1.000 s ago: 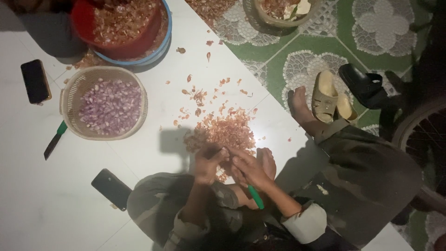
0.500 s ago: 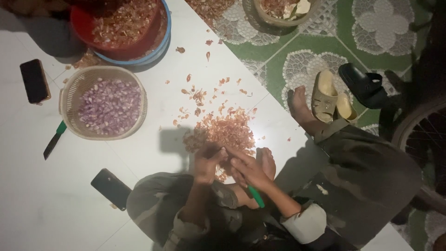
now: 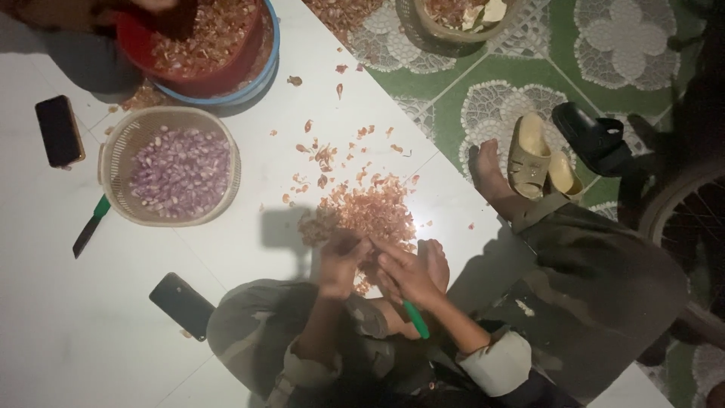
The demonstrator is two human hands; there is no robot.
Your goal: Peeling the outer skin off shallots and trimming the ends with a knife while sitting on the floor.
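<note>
I see my left hand (image 3: 340, 261) with its fingers clenched around a small shallot (image 3: 364, 253) that is mostly hidden, held just above the near edge of the heap of peels (image 3: 366, 211) on the white floor (image 3: 75, 340). My right hand (image 3: 408, 276) touches it, fingers grasping a green-handled knife (image 3: 414, 319). A basket of peeled purple shallots (image 3: 177, 168) sits well to the left, with a second knife (image 3: 91, 227) and a dark phone (image 3: 181, 304) nearby.
</note>
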